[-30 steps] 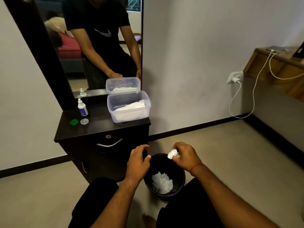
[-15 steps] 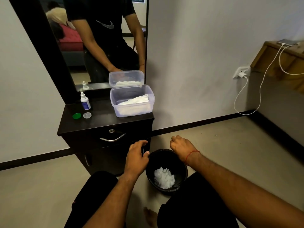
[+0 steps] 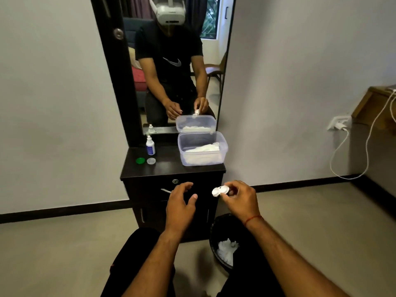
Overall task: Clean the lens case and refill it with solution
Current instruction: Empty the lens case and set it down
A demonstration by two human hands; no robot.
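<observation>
Lens case, light, stiff and probably slick, is pinched at one end by the right grip; left grip is loose and empty.

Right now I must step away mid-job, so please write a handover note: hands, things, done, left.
Left hand: open, empty, in front of the dresser.
Right hand: pinches the white lens case, uncapped.
Solution bottle, green cap and clear cap sit on the dresser top, left of the tissue box.
Used tissues lie in the bin.
Done: wiping, apparently.
Left: refill with solution, screw caps on.
</observation>
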